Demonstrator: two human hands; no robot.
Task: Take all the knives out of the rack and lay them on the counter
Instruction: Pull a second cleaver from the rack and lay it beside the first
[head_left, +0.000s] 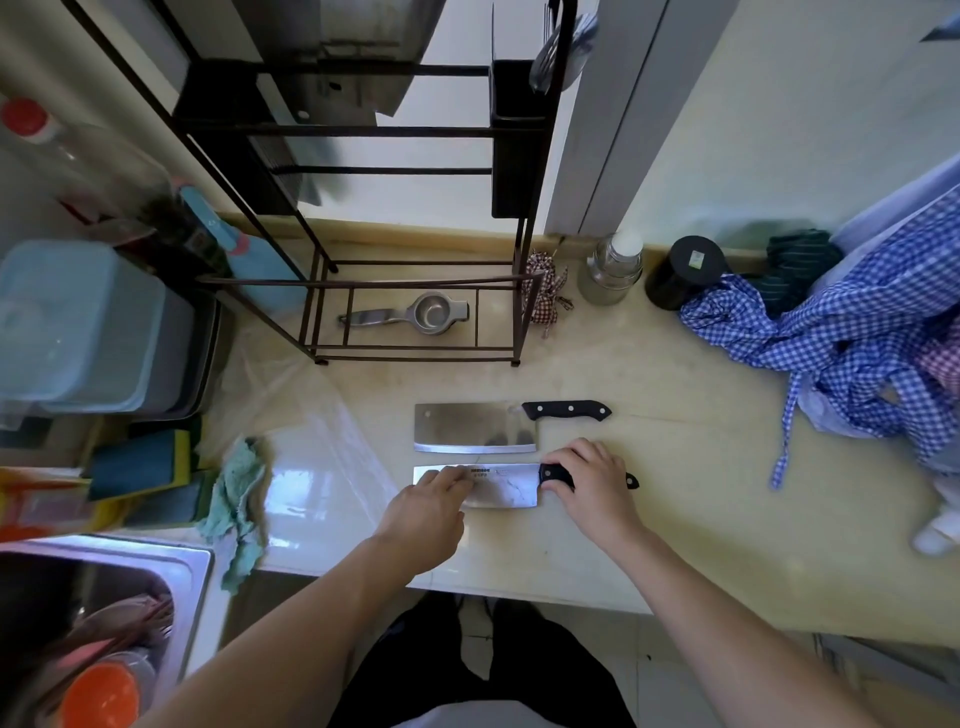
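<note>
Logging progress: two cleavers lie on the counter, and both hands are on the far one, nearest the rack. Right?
Not quite. The head view shows the left hand and right hand on the near cleaver; the far cleaver lies untouched.

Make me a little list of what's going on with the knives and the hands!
knives on counter: two cleavers, lying flat, side by side
far cleaver: untouched, black handle to the right
near cleaver: under both hands
left hand: fingers resting on the blade
right hand: wrapped around the handle
rack: stands behind the knives; more knives in it cannot be told
counter: pale, glossy
</note>
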